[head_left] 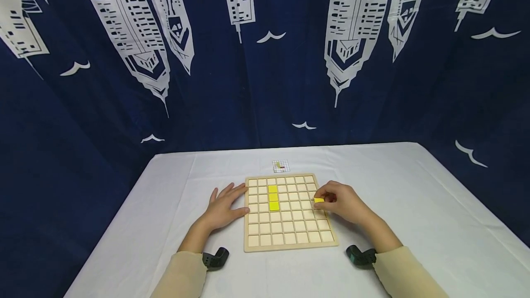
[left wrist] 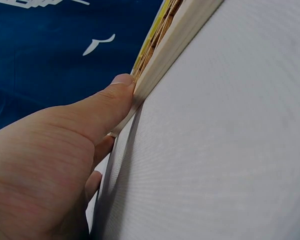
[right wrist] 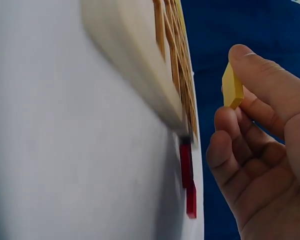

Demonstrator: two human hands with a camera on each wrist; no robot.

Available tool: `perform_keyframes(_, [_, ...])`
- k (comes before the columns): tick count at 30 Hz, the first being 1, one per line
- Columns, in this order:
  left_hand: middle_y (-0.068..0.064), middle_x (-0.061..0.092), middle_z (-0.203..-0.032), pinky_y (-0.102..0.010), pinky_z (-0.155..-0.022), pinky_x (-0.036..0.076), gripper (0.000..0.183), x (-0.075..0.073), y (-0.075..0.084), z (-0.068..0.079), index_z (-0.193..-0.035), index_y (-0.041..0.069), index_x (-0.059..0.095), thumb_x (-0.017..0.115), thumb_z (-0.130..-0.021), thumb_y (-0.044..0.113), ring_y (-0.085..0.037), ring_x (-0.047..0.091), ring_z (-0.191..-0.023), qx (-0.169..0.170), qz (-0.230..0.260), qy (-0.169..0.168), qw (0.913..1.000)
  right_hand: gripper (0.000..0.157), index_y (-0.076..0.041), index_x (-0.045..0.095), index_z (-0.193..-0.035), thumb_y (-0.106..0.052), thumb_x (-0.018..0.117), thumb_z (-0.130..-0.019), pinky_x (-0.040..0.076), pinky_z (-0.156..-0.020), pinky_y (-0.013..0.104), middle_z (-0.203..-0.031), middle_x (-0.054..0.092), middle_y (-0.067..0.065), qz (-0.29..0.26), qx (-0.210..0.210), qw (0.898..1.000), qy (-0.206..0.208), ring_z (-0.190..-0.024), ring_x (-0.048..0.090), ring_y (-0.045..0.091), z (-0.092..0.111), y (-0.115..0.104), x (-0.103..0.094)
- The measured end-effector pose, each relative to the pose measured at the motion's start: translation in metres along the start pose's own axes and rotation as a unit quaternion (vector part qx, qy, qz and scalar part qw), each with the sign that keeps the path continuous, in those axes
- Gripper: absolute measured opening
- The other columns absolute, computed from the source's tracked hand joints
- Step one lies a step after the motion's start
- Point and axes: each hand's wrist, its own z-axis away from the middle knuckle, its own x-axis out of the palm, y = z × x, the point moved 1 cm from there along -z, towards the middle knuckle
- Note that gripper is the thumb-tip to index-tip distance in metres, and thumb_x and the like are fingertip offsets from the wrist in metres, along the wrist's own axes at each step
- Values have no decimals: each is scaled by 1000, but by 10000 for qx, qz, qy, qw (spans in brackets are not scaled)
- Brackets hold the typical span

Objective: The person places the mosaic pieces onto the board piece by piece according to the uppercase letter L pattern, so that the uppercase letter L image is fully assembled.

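"Pinching something with the right hand (head_left: 345, 202), is that so?"

"Yes, a yellow tile (right wrist: 232, 89), caught between thumb and fingertips. It is held up off the board, by the right edge as the head view has it."

"And the left hand (head_left: 223, 208)?"

"Gripping nothing. Its fingers are spread, and they and the thumb touch the left edge of the wooden board (head_left: 291, 246)."

"What does the board hold?"

"Three yellow tiles (head_left: 273, 197) in one line, third column from the left, filling the second, third and fourth rows from the far side."

"Any other colours about?"

"Red pieces (right wrist: 186, 164) lie just beside the board, on its right (only the right wrist view shows me those; whether they touch the rim, I cannot tell)."

"And beyond the board?"

"A small card (head_left: 281, 166) printed with a grid, flat on the white cloth (head_left: 124, 243), and behind that a dark blue curtain (head_left: 248, 105)."
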Motion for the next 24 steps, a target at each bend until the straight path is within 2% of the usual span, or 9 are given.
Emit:
perform_keyframes(11, [-1, 42, -160, -64, -123, -5, 66, 0, -1, -1, -148, 21, 50, 71, -89, 42, -31, 23, -155, 29, 100, 15, 9999, 21, -12, 73, -97, -16, 84, -80, 50, -65, 18, -91, 67, 2, -433, -287, 9984, -221, -76, 55, 4, -9, -18, 17])
perform_keyframes(19, [0, 42, -160, -64, -124, -6, 67, 1, -1, -1, -148, 22, 49, 71, -89, 42, -31, 22, -155, 10, 115, 2, 9999, 23, -10, 72, -102, -13, 83, -82, 48, -65, 16, -84, 62, 2, -703, -443, 9940, -710, -75, 54, 7, -13, -30, 28])
perform_keyframes(24, [0, 41, -160, -63, -124, -5, 66, 1, -2, -1, -148, 22, 49, 71, -89, 42, -30, 22, -155, 10, 62, -2, 10000, 22, -11, 72, -103, -10, 81, -83, 49, -66, 16, -85, 61, 2, -701, -539, 9916, -941, -76, 55, 9, -16, -40, 36])
